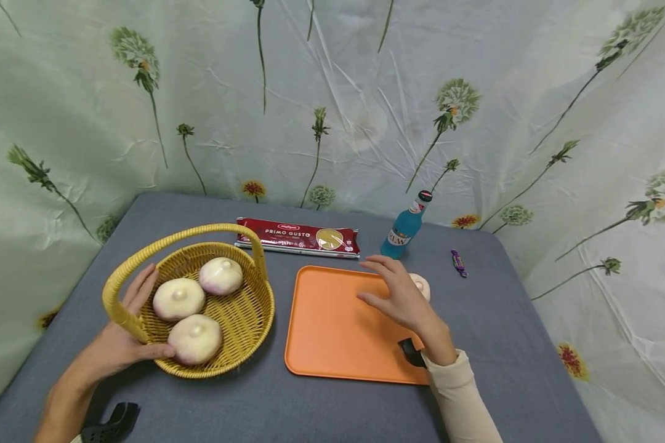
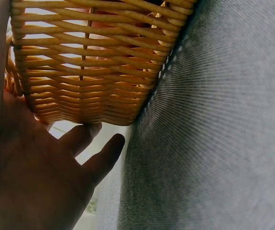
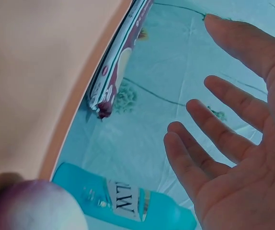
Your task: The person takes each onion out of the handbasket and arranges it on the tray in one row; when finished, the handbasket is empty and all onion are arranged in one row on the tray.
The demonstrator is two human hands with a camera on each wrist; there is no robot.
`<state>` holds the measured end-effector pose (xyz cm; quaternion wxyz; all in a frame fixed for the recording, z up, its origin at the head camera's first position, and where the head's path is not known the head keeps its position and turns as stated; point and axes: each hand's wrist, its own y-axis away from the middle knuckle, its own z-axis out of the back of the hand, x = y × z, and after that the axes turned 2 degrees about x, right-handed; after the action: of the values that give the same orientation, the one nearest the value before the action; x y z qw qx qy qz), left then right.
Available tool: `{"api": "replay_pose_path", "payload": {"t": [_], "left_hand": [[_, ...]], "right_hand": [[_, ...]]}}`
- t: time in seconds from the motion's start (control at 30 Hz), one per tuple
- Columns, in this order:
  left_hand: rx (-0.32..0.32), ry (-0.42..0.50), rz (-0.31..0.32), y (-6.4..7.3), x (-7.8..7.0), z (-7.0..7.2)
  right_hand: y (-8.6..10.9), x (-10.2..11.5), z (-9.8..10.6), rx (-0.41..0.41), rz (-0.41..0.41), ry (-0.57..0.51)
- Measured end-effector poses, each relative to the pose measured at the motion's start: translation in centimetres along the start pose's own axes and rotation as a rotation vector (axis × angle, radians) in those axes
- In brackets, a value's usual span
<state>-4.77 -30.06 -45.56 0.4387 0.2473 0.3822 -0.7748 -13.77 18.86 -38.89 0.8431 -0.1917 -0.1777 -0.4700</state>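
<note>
A yellow wicker basket [image 1: 244, 332] with a tall handle holds three white-and-purple turnips [image 1: 195, 339]. My left hand [image 1: 113, 351] rests against the basket's left side, its fingers spread along the rim by the handle base and its thumb by the nearest turnip. From the left wrist, straight fingers [image 2: 104, 158] show beside the woven wall. Over an orange tray [image 1: 332, 332] hovers my right hand [image 1: 401, 295], fingers loosely spread and nothing in them. Another turnip [image 1: 421, 285], partly hidden by that hand, is at the tray's far right; the right wrist view shows its purple top [image 3: 39, 206].
Behind the tray lies a red Primo Gusto packet [image 1: 299, 237]. A blue bottle [image 1: 406, 227] stands at the back, right of the packet. Farther right is a small purple wrapped candy [image 1: 459, 263]. A flowered curtain [image 1: 343, 111] hangs behind the grey table [image 1: 343, 412].
</note>
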Motion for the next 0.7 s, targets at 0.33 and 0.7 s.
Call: {"api": "replay_pose_path", "payload": {"t": [0.33, 0.7], "left_hand": [[0.0, -0.007, 0.016, 0.1, 0.0, 0.0], [0.001, 0.007, -0.008, 0.2, 0.4, 0.0]], "right_hand": [[-0.6, 1.1, -0.5, 0.013, 0.069, -0.018], [-1.1, 2.9, -1.1, 0.038, 0.139, -0.008]]}}
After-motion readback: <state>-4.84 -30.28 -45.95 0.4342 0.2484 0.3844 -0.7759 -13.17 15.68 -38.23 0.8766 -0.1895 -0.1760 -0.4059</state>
